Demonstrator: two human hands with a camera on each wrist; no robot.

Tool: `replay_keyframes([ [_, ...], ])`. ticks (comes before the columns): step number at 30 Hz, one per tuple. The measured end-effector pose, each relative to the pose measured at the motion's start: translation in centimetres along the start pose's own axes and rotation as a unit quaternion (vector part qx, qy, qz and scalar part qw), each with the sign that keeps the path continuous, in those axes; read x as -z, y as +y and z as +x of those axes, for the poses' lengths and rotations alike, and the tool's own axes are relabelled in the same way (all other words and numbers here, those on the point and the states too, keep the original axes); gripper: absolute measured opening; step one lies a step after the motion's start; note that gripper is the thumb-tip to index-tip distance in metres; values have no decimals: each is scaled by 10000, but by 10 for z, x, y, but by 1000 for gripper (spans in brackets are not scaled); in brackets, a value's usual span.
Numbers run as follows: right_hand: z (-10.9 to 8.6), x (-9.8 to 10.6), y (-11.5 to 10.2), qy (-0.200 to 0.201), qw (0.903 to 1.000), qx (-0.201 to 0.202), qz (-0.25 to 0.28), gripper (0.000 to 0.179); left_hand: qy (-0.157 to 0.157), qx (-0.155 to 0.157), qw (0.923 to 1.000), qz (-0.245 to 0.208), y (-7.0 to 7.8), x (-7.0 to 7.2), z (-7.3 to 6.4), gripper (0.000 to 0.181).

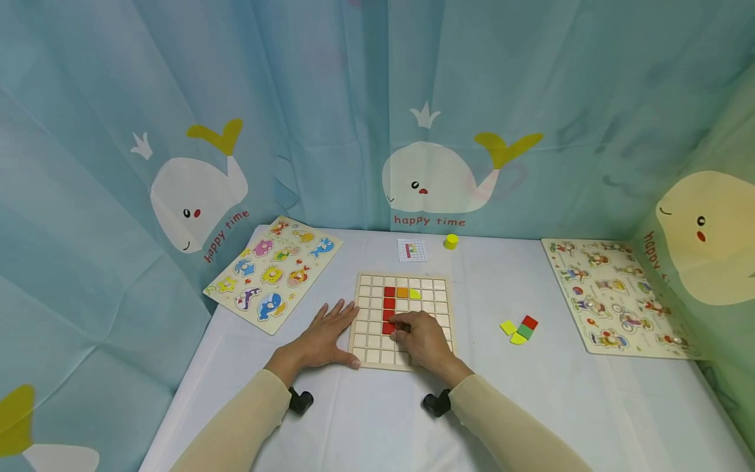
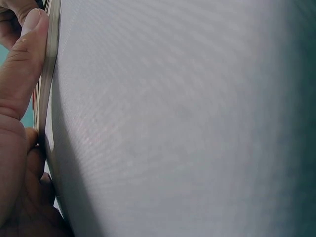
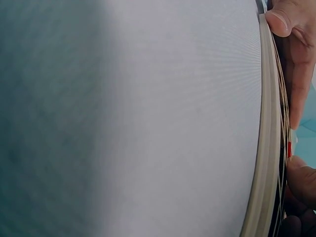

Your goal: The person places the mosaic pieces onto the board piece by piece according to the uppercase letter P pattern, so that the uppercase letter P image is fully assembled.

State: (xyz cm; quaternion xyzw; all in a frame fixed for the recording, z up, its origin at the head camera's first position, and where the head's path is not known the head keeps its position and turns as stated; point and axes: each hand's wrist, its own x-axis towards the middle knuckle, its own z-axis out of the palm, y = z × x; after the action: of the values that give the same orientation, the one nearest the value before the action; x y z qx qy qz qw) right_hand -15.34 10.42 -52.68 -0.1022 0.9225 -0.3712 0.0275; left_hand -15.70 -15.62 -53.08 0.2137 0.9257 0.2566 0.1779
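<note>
A wooden grid board [image 1: 375,357] lies on the table, holding a column of red square tiles [image 1: 389,303], an orange square tile [image 1: 402,293] and a yellow rounded tile [image 1: 415,294]. My left hand [image 1: 324,335] rests at the board's left side, fingers extended and thumb at the lower left corner. Over the board's middle, my right hand [image 1: 423,339] has its fingers bent and pinches the lowest red tile [image 1: 388,328] in the column. In the right wrist view, a red edge [image 3: 289,149] shows right by the thumb tip. The fingers hide the cells beneath them.
Loose tiles in yellow, red and green [image 1: 525,332] lie right of the board. Behind it are a small pattern card [image 1: 411,250] and a yellow cylinder [image 1: 451,242]. A sea-animal puzzle [image 1: 309,275] lies at the left, a figure puzzle [image 1: 596,285] at the right. Curtains border the table.
</note>
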Motion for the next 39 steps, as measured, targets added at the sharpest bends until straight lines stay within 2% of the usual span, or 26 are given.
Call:
replay_keyframes([
  [15,1,-1,2,44,9998,171,77,18,-13,14,10000,20,0,0,0,121],
  [21,1,-1,2,54,9998,138,151,21,-31,54,10000,12,0,0,0,121],
  [29,1,0,5,150,9967,-244,756,35,-19,66,10000,11,-1,-1,1,121],
  [39,2,13,9,242,9905,-362,1302,35,-46,88,9999,54,-3,-3,3,122],
])
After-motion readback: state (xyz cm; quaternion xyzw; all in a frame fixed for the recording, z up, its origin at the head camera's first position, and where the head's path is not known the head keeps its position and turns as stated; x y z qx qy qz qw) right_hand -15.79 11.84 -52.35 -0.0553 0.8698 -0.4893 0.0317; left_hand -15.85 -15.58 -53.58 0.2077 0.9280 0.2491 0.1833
